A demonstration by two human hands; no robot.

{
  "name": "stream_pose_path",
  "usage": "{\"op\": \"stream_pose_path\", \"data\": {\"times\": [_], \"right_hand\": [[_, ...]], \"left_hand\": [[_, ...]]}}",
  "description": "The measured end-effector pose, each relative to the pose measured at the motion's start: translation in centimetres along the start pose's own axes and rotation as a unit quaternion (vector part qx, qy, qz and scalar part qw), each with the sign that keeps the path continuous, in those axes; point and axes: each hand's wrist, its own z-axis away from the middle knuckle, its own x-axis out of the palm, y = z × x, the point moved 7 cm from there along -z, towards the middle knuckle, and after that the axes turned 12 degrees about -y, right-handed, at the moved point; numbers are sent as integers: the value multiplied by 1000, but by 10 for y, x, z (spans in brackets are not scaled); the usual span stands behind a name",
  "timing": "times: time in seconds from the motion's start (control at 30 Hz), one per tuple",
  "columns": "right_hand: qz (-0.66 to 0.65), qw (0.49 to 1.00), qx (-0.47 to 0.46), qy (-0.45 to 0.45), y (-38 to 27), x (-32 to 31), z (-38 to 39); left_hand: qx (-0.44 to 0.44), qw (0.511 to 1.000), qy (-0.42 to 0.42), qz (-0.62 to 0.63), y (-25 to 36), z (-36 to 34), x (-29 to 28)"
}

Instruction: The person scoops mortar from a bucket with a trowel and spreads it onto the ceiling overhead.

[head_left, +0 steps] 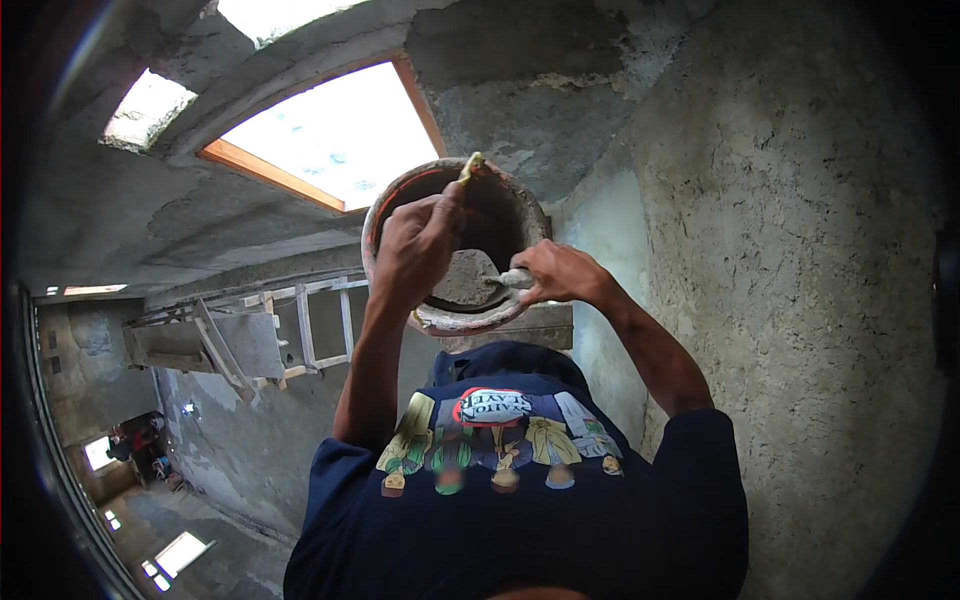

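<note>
Bucket (534,205) is ahead of the torso (520,510); fingers of the left hand (415,240) grip its yellowish handle (472,168), those of the right hand (555,272) the trowel (465,278). A slackened left grip could tip the bucket.

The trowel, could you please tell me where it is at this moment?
In the head view, the trowel is near the centre, its blade at the mouth of the bucket, its handle in the person's right grip.
</note>
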Motion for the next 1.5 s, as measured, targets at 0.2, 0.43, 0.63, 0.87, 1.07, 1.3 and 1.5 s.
{"op": "stream_pose_path", "data": {"times": [0.2, 0.43, 0.63, 0.87, 1.07, 1.3, 1.5], "right_hand": [[-110, 991, 73, 18, 29, -5, 37], [-129, 982, 120, 62, 54, 10, 59], [-156, 977, 124, 68, 63, 21, 62], [-122, 978, 116, 120, 59, 21, 65], [-129, 976, 137, 111, 61, 30, 61], [-139, 968, 160, 132, 71, 43, 60], [-361, 916, 139, 106, 80, 70, 66]], "left_hand": [[-44, 998, 27, 44, -10, -2, -21], [-61, 996, 2, 62, -18, -10, -12], [-62, 997, -2, 51, -21, -12, -12], [-78, 996, 6, 34, -23, -10, -15], [-83, 996, 13, 22, -24, -11, -18], [-83, 997, 8, -9, -33, -14, -21], [-94, 995, 26, -4, -50, -20, -28]]}}
